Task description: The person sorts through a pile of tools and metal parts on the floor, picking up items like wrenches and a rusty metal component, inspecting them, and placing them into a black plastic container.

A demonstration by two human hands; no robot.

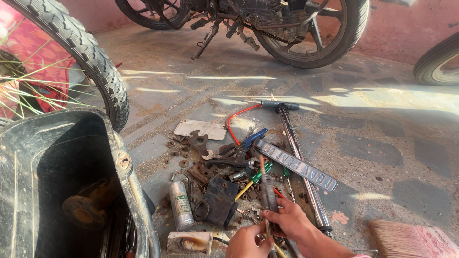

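My right hand (pixel 290 222) grips a long, dirty rod-shaped tool (pixel 266 186) that points away from me over a heap of tools. My left hand (pixel 245 242) is closed around the near end of the same tool, just below the right hand. The heap on the stone floor holds wrenches (pixel 198 141), green-handled screwdrivers (pixel 260 173), blue-handled pliers (pixel 252 138), a black rubber piece (pixel 220 200) and several rusty nuts and washers.
A grey number plate (pixel 296 165) and a floor pump (pixel 299 157) lie right of the heap. A silver cylinder (pixel 180 205) lies to the left. A black plastic motorcycle shell (pixel 71 186) fills the lower left. A motorcycle (pixel 267 24) stands behind, a broom (pixel 411 239) lower right.
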